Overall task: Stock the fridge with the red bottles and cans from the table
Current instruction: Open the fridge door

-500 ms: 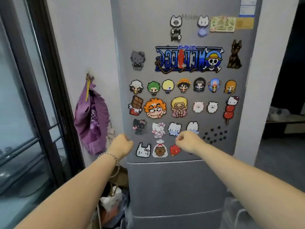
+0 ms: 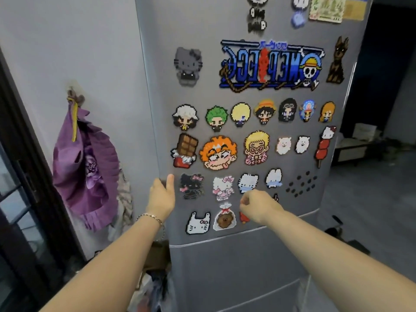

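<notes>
At the front of a tall grey fridge [image 2: 236, 273], which stood against a white wall [image 2: 94, 46] and filled the middle of the view, both bare arms reached forward to its upper door [image 2: 202, 95]. That door sat closed and was covered in pixel-bead magnets [image 2: 218, 152] of cartoon faces, cats and a blue logo. The left hand [image 2: 161, 199], with a thin bracelet [image 2: 150, 216] at the wrist, held the door's left edge low down: its thumb [image 2: 170, 180] lay straight up along the front face, and the fingers hooked round the edge, mostly hidden. The right hand [image 2: 261, 206] hovered near the lower rows of magnets with its fingers curled in on themselves, holding nothing; whether the knuckles touched the door could not be told. Left of the fridge, a purple bag [image 2: 83, 167] hung from a wall hook.
</notes>
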`<control>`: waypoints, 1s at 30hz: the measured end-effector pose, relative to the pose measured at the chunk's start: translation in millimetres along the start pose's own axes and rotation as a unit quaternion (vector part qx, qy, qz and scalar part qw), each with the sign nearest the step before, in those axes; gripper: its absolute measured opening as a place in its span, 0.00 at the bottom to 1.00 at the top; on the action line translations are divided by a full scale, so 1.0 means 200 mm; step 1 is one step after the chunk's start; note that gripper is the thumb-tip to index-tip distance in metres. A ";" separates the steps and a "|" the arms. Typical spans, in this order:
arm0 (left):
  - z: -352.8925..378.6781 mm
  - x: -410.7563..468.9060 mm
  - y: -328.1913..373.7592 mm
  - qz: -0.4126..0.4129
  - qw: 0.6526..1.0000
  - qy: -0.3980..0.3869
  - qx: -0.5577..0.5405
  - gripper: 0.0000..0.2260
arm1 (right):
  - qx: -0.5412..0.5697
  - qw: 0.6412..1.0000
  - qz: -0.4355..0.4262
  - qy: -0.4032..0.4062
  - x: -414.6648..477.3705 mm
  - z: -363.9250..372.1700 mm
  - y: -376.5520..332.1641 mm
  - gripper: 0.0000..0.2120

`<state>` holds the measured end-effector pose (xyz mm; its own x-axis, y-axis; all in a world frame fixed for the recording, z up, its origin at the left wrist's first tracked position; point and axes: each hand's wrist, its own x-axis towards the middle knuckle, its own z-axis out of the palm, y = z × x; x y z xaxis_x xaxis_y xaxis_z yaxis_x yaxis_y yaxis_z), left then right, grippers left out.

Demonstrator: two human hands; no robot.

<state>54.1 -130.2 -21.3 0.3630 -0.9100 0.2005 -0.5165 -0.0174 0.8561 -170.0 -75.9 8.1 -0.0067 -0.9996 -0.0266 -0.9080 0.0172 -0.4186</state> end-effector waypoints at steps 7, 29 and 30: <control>-0.08 -0.05 0.08 -0.022 0.997 -0.053 0.060 0.25 | -0.011 1.000 0.002 0.008 -0.17 -0.03 0.09 0.13; 0.15 -1.82 0.70 0.260 0.910 -0.125 0.296 0.20 | 0.141 0.956 -0.070 0.248 -1.25 -0.47 0.77 0.16; 0.19 -1.88 0.74 0.296 0.899 -0.146 0.289 0.17 | 0.141 0.950 -0.060 0.271 -1.31 -0.50 0.81 0.17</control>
<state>-188.7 193.2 12.0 -0.2823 -0.8993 0.3339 -0.8992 0.3693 0.2345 -357.3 185.8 38.3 -0.1938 -0.8573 0.4770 -0.7685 -0.1696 -0.6170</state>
